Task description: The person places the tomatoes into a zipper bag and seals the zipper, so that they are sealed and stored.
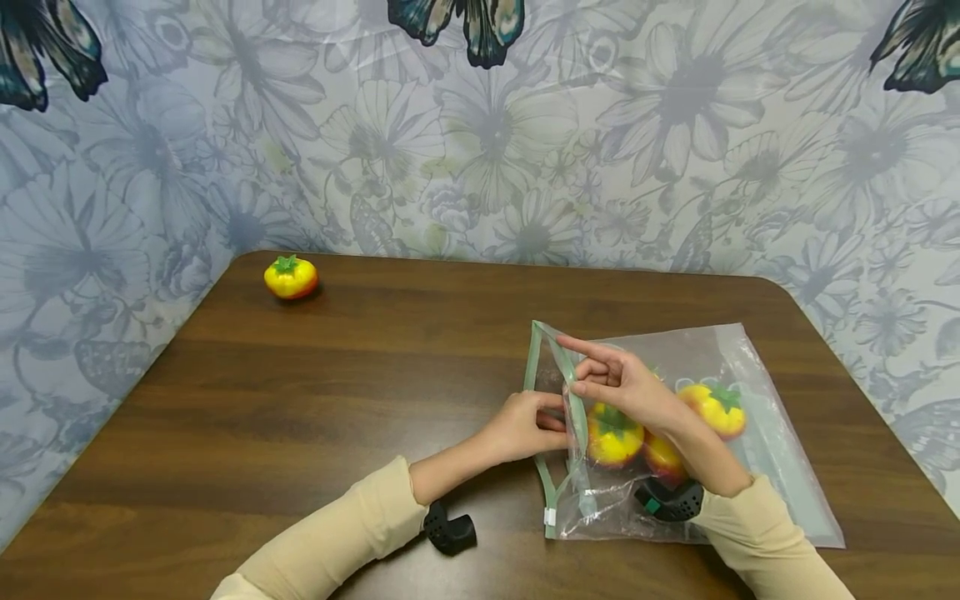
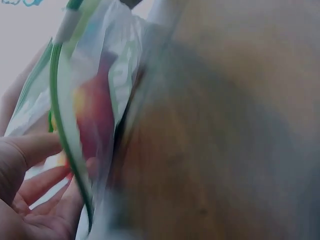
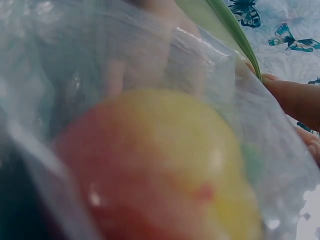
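A clear zip bag (image 1: pixel 787 467) with a green-edged mouth lies at the right of the table. Inside it are several yellow-and-red fruits (image 1: pixel 615 437) with green leafy caps. My left hand (image 1: pixel 525 427) reaches into the mouth from the left, its fingers behind the green strip (image 2: pixel 62 120) and close to a fruit (image 2: pixel 95 115). Thumb and fingers stand apart there. From over the bag, my right hand (image 1: pixel 626 387) holds the upper lip of the mouth between thumb and index finger. A fruit (image 3: pixel 165 165) shows large through the plastic in the right wrist view.
One more such fruit (image 1: pixel 291 277) sits at the far left corner of the brown table (image 1: pixel 360 358). A white slider (image 1: pixel 551 517) is at the bag's near corner. Behind the table hangs a flower-patterned cloth (image 1: pixel 495 167).
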`<state>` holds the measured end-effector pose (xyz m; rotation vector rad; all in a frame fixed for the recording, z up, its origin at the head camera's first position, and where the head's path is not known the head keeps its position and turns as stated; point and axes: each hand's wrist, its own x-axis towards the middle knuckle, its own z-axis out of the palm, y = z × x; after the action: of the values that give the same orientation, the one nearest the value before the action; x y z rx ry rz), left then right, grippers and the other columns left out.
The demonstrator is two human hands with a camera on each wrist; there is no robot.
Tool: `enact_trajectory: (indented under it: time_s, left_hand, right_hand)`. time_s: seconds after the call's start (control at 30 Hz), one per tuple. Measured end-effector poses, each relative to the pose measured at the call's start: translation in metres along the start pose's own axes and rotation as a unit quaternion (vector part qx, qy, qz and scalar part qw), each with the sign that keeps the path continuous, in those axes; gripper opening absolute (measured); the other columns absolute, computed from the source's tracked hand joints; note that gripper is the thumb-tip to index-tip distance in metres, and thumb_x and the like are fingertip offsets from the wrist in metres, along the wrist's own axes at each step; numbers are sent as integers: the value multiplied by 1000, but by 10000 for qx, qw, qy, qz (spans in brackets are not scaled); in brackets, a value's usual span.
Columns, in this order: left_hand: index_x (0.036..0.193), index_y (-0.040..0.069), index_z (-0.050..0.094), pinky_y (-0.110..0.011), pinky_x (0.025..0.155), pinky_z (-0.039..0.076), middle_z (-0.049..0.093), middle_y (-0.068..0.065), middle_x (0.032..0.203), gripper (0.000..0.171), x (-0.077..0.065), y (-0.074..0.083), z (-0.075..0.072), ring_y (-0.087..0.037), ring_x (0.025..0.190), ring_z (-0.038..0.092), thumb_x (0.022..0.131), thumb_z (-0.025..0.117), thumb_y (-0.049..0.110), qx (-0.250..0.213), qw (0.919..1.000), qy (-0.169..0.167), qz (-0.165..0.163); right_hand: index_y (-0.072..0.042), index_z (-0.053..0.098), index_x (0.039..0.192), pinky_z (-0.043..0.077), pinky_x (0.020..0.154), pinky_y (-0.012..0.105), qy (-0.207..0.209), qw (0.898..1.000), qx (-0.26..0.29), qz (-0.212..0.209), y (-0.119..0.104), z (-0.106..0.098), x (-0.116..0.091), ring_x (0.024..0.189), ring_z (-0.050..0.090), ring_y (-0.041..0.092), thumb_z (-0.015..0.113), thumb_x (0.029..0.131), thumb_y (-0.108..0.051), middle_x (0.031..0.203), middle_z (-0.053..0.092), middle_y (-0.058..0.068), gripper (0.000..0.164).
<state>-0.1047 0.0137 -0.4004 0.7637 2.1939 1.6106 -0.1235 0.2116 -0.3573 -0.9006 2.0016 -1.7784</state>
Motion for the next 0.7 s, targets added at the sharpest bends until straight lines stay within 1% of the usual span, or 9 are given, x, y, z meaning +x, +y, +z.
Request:
enact_trajectory:
  time_s: [0.07, 0.17, 0.3, 0.33, 0.37, 0.43, 0.5, 0.6, 0.7]
  left_hand:
    - [111, -1, 65, -22, 68, 52, 65, -11, 108, 32, -2, 0, -8, -13, 83, 66, 80, 73, 2, 10, 10000, 40, 11]
    - [116, -2, 63, -25, 70, 53, 63, -13, 113, 35, -7, -3, -25, -18, 89, 66, 83, 71, 3, 2, 9998, 168, 47]
    - [118, -1, 63, -28, 72, 52, 62, -15, 115, 34, -15, -8, -56, -20, 92, 65, 85, 69, 7, 167, 9984, 529, 117]
    - [117, 0, 63, -28, 72, 52, 62, -15, 114, 34, -17, -9, -64, -19, 92, 65, 85, 69, 8, 258, 9974, 664, 134]
    - [116, -1, 64, -29, 72, 52, 63, -15, 113, 32, -19, -11, -73, -20, 91, 65, 85, 69, 8, 385, 9957, 821, 162]
    - [115, -2, 63, -33, 74, 52, 63, -17, 113, 31, -26, -6, -90, -23, 92, 64, 86, 68, 6, 576, 9917, 1140, 122]
    - [114, -5, 63, -38, 76, 51, 63, -19, 112, 30, -33, 0, -107, -28, 93, 63, 86, 67, 4, 774, 9857, 1495, 81]
    - [113, -9, 61, -46, 82, 48, 61, -23, 112, 29, -42, 6, -132, -35, 96, 61, 86, 65, 0, 839, 9770, 1961, -67]
    - [113, -9, 61, -43, 83, 47, 62, -22, 111, 29, -45, -11, -159, -32, 95, 60, 87, 65, 3, 915, 9678, 2343, -73]
  right_hand:
    - [5, 30, 143, 48, 65, 26, 9, 10000, -3, 31, 1, 0, 0, 73, 58, 18, 56, 92, 3, 89, 61, 13, 57]
    - [5, 30, 143, 45, 61, 25, 49, 10000, -10, 65, 2, 0, 0, 69, 55, 18, 56, 92, 2, 88, 61, 12, 57]
    - [5, 30, 143, 47, 63, 26, 50, 10000, 32, 51, 1, -1, 0, 72, 57, 15, 56, 92, 2, 88, 61, 11, 57]
    - [5, 30, 143, 48, 65, 26, 47, 10000, 32, 38, 1, -1, 0, 74, 58, 16, 56, 92, 2, 89, 61, 11, 57]
    - [6, 30, 143, 48, 65, 26, 37, 10000, 40, 14, 1, -1, 0, 74, 58, 16, 56, 92, 3, 89, 61, 11, 57]
    - [5, 30, 143, 48, 64, 25, 28, 10000, 35, -11, 1, -2, 0, 74, 58, 15, 56, 92, 3, 89, 62, 11, 57]
    - [6, 29, 143, 47, 63, 25, 8, 10000, 33, -51, 1, -2, 0, 73, 58, 15, 56, 92, 2, 89, 62, 11, 58]
    - [6, 29, 143, 48, 64, 25, -16, 9999, 71, -79, 2, -3, 0, 75, 59, 14, 56, 92, 3, 90, 62, 11, 58]
    - [7, 29, 142, 49, 65, 25, -58, 9998, 140, -141, 4, -3, 1, 77, 60, 14, 56, 92, 4, 90, 62, 11, 57]
